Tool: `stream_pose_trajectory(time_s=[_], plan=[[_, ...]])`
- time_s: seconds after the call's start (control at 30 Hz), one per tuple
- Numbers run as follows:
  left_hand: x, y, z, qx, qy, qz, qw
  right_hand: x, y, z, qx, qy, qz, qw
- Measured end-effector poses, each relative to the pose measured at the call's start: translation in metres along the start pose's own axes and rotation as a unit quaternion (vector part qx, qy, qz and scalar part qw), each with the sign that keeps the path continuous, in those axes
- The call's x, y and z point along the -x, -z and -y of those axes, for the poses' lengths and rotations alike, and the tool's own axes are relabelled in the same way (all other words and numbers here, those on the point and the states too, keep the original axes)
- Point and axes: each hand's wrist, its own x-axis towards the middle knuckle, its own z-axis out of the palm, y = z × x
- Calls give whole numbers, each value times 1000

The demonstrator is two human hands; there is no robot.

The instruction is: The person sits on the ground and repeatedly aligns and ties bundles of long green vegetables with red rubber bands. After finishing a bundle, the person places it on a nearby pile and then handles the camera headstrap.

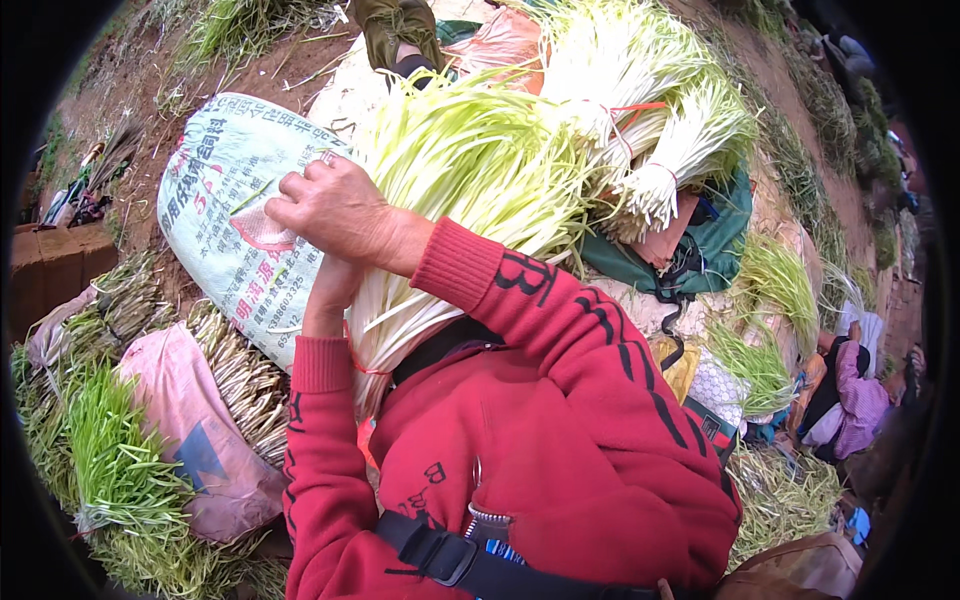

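My right hand (335,210) reaches across to the left with its fingers curled in, just above a pale blue printed sack (240,140). What it pinches, if anything, is hidden. Below it my left hand (336,284) shows only its back and wrist; its fingers are covered by the right hand. A thin green leaf (258,198) and a pinkish red-edged patch (262,232) lie by the right fingertips. Against my body leans a big bundle of pale yellow-green leafy stalks (470,160), its white lower ends under my forearms, with a red tie (370,371) low down.
Tied bundles of white-stemmed greens (650,190) lie at the far right on dark green cloth (735,235). At the left are a pink sack (195,420), loose greens (115,440) and brownish stalks (245,375). Another person's foot (410,62) stands at the far side; a person (860,395) is at the right.
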Motion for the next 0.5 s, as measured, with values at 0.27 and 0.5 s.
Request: stream_pose_trajectory(time_s=[0.27, 0.5], plan=[[-7, 12, 2, 47, -5, 6, 999, 41, 56, -22, -147, -30, 17, 988], [-6, -2, -21, 86, 44, 25, 995, 129, 157, -75, -63, -187, 104, 975]])
